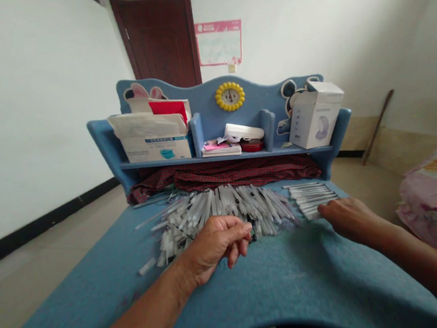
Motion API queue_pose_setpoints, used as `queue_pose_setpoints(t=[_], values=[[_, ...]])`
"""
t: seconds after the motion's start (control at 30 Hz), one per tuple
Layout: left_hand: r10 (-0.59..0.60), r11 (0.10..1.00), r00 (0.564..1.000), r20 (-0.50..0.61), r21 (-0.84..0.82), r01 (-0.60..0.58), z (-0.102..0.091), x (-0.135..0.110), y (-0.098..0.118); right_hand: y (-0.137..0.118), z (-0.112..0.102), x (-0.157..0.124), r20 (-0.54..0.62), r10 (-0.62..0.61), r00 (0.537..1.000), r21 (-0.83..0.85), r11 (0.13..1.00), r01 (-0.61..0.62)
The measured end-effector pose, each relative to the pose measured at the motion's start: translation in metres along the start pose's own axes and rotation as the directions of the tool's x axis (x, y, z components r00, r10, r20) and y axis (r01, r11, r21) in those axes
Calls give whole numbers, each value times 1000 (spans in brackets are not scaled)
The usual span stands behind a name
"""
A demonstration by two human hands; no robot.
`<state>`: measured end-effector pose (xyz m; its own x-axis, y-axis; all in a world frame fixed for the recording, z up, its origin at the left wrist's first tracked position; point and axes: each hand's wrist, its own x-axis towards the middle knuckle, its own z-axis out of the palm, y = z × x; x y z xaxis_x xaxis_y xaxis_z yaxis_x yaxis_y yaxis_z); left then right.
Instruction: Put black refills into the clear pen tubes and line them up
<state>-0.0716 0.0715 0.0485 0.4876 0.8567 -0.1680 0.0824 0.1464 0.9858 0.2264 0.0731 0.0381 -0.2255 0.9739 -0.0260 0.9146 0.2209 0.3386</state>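
Note:
A heap of clear plastic pen parts (pixel 214 205), with a few black bits among them, spreads over the blue desk. My left hand (pixel 223 240) hovers at the near edge of this heap, its fingers curled and the thumb pressed to the forefinger. A small dark bit shows by the fingertips, but I cannot make out whether it is held. To the right, slim clear pens (pixel 311 194) lie side by side in a row. My right hand (pixel 345 214) is at the near end of that row, fingers closed on the end of a pen, partly hidden by the hand.
Behind the heap lies a folded checked cloth (pixel 223 174) under a shelf. The shelf holds a mask box (pixel 155 144), booklets (pixel 221 151), a red round tin (pixel 252 145) and a white carton (pixel 315 114). Floral bedding (pixel 435 196) is at the right.

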Motion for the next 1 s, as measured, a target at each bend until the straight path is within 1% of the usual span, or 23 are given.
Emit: queue_pose_setpoints(t=[0.07,0.17,0.3,0.5,0.6,0.7,0.77,0.8,0.87,0.93,1.0], values=[[5,1000,1000,-12,6,-5,-1,1,0,2,14,-3,21,-10,1000,5,1000,10],[8,1000,999,-32,20,-7,-1,2,1,3,23,-3,29,12,999,16,1000,-13],[21,999,998,-62,29,-20,-1,2,1,5,25,-1,33,61,998,22,998,-62],[37,999,995,-92,21,-35,-3,3,1,5,24,0,47,66,997,15,998,-67],[42,999,993,-113,16,-40,-6,3,2,-5,13,0,43,36,998,50,998,-38],[50,999,989,-137,7,-49,-7,3,3,-24,-6,2,14,-72,997,139,988,69],[58,998,987,-149,10,-57,-7,3,3,-40,-20,6,-43,-188,981,231,954,192],[63,998,986,-155,16,-61,-7,3,4,-47,-28,9,-83,-246,966,278,925,259],[76,997,983,-166,33,-72,-8,3,4,-61,-40,18,-140,-320,937,333,876,349],[87,996,980,-177,48,-79,-9,3,4,-72,-49,29,-176,-359,916,359,843,400],[92,995,978,-188,59,-82,-11,2,4,-80,-55,41,-203,-372,906,369,828,423]])
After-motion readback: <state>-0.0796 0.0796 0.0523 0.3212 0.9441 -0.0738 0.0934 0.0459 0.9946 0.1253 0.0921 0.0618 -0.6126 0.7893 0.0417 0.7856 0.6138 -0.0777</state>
